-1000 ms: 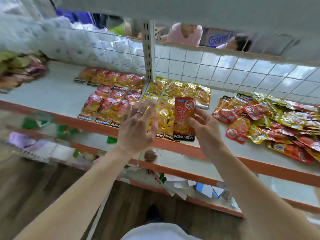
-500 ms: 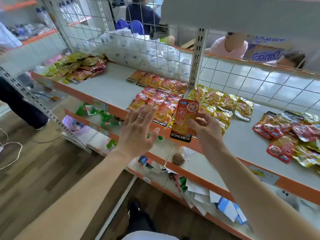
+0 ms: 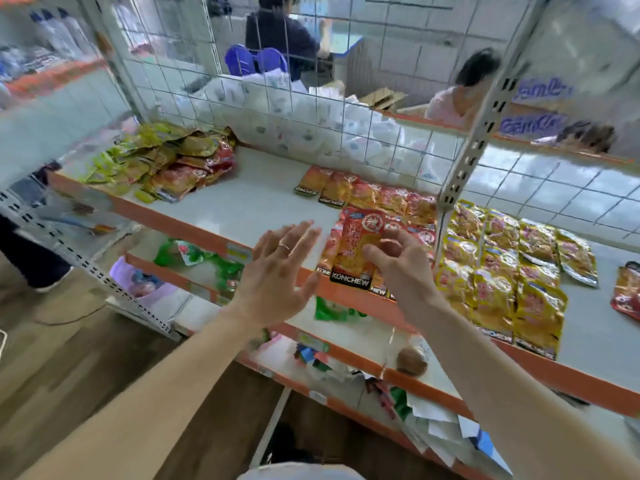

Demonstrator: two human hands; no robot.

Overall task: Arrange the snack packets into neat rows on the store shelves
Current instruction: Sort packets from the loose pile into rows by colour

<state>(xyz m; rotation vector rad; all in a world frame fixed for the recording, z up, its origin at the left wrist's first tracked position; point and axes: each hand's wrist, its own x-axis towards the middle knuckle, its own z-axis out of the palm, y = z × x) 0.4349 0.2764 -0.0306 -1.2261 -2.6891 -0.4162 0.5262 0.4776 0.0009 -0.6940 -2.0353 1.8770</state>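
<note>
My right hand (image 3: 398, 268) pinches an orange KONCHEW snack packet (image 3: 356, 251) upright over the front edge of the white shelf (image 3: 249, 202). Behind it lie rows of orange-red packets (image 3: 367, 195). Rows of yellow packets (image 3: 502, 258) lie to the right of the upright post (image 3: 474, 140). My left hand (image 3: 277, 271), fingers spread and a ring on one finger, hovers just left of the held packet and holds nothing. A loose heap of mixed packets (image 3: 173, 161) lies at the shelf's far left.
A wire grid (image 3: 277, 109) backs the shelf, with white bags behind it. A few loose red packets (image 3: 627, 292) lie at the far right. Lower orange-edged shelves (image 3: 346, 344) hold green packets, papers and a brown round object (image 3: 412, 362). People sit beyond the grid.
My view has swung left, bringing the left heap into sight. Both hands moved left along the shelf front with the packet, from the yellow rows to before the orange-red rows.
</note>
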